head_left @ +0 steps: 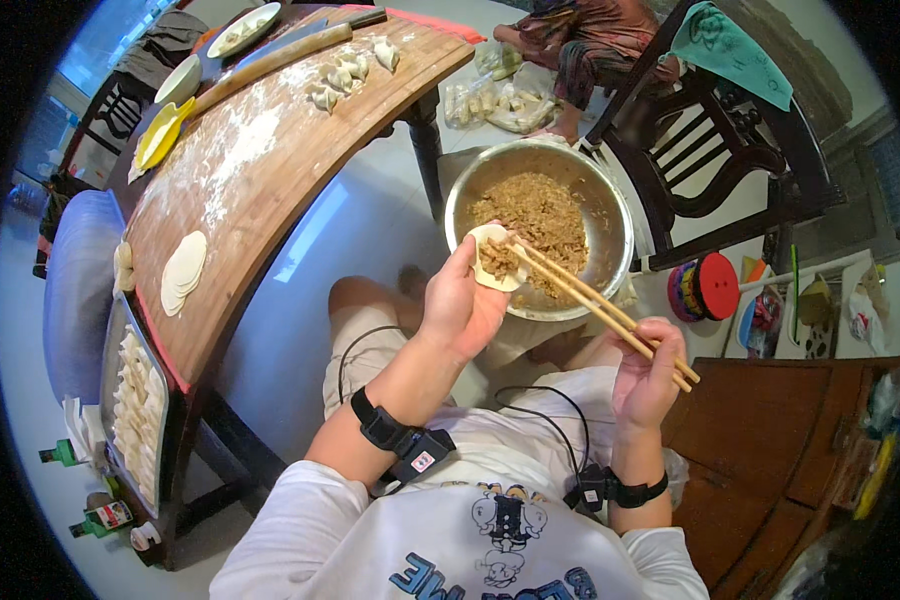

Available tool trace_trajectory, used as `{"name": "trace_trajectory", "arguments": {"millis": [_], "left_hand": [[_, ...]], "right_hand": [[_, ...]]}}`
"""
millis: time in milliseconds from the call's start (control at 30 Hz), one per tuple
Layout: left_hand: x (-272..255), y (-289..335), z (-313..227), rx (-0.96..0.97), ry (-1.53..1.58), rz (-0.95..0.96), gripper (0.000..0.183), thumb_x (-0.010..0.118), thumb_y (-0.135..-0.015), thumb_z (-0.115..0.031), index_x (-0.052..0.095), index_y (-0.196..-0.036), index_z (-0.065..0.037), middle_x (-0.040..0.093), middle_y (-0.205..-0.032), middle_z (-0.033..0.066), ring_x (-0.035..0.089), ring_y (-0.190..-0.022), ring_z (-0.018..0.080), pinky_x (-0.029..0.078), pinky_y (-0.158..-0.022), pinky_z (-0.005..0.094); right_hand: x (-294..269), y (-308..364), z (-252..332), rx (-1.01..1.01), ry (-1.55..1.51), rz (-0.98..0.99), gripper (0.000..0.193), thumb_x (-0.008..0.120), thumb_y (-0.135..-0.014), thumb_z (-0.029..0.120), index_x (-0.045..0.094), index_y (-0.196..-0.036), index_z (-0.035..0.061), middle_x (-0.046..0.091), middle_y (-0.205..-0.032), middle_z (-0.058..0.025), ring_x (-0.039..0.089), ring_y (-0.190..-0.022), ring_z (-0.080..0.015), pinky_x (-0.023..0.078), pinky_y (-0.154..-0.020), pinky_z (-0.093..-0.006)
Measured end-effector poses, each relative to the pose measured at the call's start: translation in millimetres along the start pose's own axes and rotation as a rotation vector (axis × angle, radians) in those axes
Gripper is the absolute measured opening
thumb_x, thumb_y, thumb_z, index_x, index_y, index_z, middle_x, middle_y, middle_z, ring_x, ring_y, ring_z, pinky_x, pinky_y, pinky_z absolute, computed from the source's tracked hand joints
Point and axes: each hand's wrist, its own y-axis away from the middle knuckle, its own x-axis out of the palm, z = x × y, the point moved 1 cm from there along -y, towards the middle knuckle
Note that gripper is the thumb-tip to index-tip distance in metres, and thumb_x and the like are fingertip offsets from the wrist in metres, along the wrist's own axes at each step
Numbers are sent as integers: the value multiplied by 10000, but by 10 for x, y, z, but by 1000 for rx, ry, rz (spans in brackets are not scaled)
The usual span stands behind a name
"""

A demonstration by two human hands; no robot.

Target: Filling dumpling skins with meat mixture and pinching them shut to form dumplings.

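My left hand (pixel 462 308) holds a round dumpling wrapper (pixel 506 282) on its fingers, above the near left rim of a big steel bowl (pixel 619 240). A lump of brown minced filling (pixel 494 258) lies on the wrapper. In my right hand (pixel 650 375) is a pair of wooden chopsticks (pixel 595 305), their tips at the filling. More of the same filling (pixel 535 205) covers the bottom of the bowl. My right fingers are closed round the thick ends of the chopsticks.
To the left stands a floured wooden table (pixel 300 165) with stacked wrappers (pixel 183 272), a rolling pin (pixel 270 68), a yellow scoop (pixel 163 135) and several dumplings (pixel 340 75). A tray of dumplings (pixel 135 410) is beside it. A dark chair (pixel 720 150) and a seated person (pixel 590 50) are beyond the bowl.
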Motion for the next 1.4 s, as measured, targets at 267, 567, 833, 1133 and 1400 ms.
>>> {"name": "trace_trajectory", "arguments": {"millis": [267, 567, 833, 1133, 1400], "left_hand": [[63, 25, -2, 30, 49, -32, 370, 310, -1054, -233, 444, -1300, 9, 567, -1237, 186, 526, -1207, 333, 415, -1077, 436], [38, 41, -26, -53, 10, 32, 363, 305, -1052, -221, 439, -1296, 12, 552, -1257, 194, 522, -1222, 351, 431, -1067, 445], [-55, -5, -71, -11, 9, -48, 359, 326, -1053, -211, 472, -1271, 34, 572, -1219, 170, 564, -1155, 294, 462, -1020, 415], [-240, -14, -43, -58, -113, -152, 402, 291, -1060, -237, 420, -1319, 41, 514, -1305, 216, 515, -1229, 354, 429, -1067, 434], [82, 257, -72, -289, -254, 120, 487, 269, -1069, -339, 430, -1346, 27, 522, -1327, 179, 541, -1215, 303, 425, -1063, 411]], "right_hand": [[-2, 13, -65, -48, 139, 112, 360, 475, -1019, 288, 585, -951, -48, 543, -937, -133, 655, -848, -275, 579, -785, -407], [-36, -21, -6, 75, 99, 143, 358, 467, -1022, 269, 596, -977, -62, 556, -977, -141, 662, -846, -284, 572, -803, -408], [-184, -47, 10, 96, 103, 93, 327, 457, -1026, 278, 574, -998, -27, 557, -1018, -117, 654, -865, -259, 566, -787, -377], [-278, -314, -780, -118, 1051, 550, 161, 583, -938, 168, 644, -949, 20, 610, -932, -131, 651, -830, -258, 520, -723, -373], [-2, -364, -340, -445, 1287, 570, 356, 733, -731, 95, 636, -1073, 113, 585, -1087, -75, 560, -1020, -279, 437, -883, -417]]}}
